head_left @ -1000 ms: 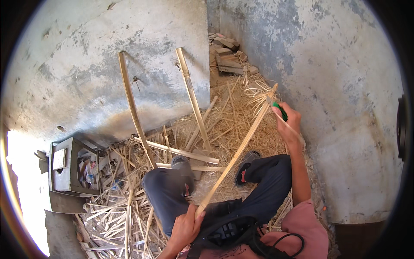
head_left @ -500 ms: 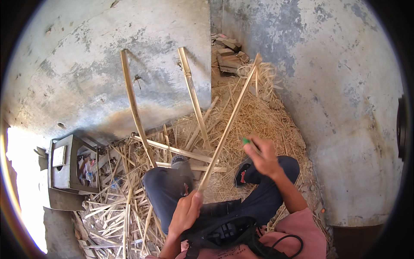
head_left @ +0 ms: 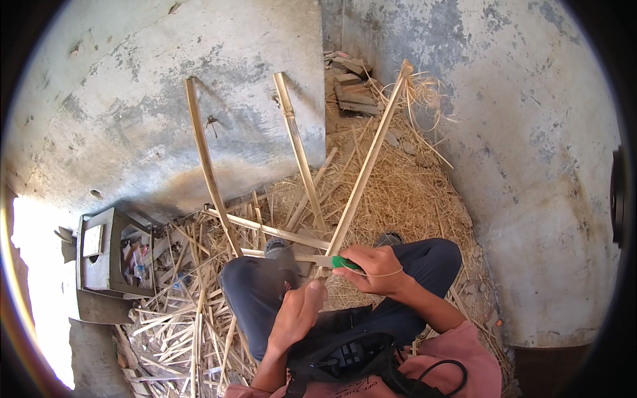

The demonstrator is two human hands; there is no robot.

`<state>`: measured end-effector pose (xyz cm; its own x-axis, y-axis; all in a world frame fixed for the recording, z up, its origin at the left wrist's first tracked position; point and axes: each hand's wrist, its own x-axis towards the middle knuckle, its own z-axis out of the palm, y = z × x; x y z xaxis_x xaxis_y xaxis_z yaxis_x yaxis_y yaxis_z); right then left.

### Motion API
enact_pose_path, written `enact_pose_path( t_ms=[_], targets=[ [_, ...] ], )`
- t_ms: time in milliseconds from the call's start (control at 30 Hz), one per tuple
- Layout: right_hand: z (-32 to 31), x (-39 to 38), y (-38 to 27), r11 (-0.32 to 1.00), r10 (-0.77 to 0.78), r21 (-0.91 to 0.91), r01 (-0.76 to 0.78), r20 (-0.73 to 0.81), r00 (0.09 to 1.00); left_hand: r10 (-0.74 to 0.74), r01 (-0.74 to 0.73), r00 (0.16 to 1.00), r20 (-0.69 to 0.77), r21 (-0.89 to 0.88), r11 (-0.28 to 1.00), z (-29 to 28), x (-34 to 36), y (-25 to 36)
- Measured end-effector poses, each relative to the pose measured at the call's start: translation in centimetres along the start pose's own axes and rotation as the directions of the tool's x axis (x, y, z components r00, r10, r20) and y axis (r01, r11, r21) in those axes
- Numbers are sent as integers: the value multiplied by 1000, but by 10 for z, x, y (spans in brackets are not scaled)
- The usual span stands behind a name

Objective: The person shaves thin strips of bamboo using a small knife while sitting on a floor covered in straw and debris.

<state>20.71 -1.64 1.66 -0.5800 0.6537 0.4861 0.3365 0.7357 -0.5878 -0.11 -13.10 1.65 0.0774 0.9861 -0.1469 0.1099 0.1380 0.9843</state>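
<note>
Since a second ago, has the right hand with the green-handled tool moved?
Yes. The right hand has come down the long bamboo strip, away from the corner of the walls, toward the right knee.

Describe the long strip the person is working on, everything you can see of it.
The strip is long, thin, flat and pale tan, like split bamboo or cane. It slants from the person's lap up and right toward the wall corner, where loose fibres curl off its frayed far end. The left hand grips its near end; the right hand presses a green-handled tool against it.
</note>
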Motion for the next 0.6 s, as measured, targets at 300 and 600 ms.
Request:
enact_pose_path(
  t_ms=[300, 600],
  targets=[
    [-8, 4, -2, 994, 19, -112, -14, 47, 999, 60, -47, 995, -82, 148, 988, 3, 0, 1],
    [-8, 5, 3, 977, -38, -210, 37, -2, 999, 114, -90, 989, -92, 226, 970, 3, -2, 4]
  ],
)
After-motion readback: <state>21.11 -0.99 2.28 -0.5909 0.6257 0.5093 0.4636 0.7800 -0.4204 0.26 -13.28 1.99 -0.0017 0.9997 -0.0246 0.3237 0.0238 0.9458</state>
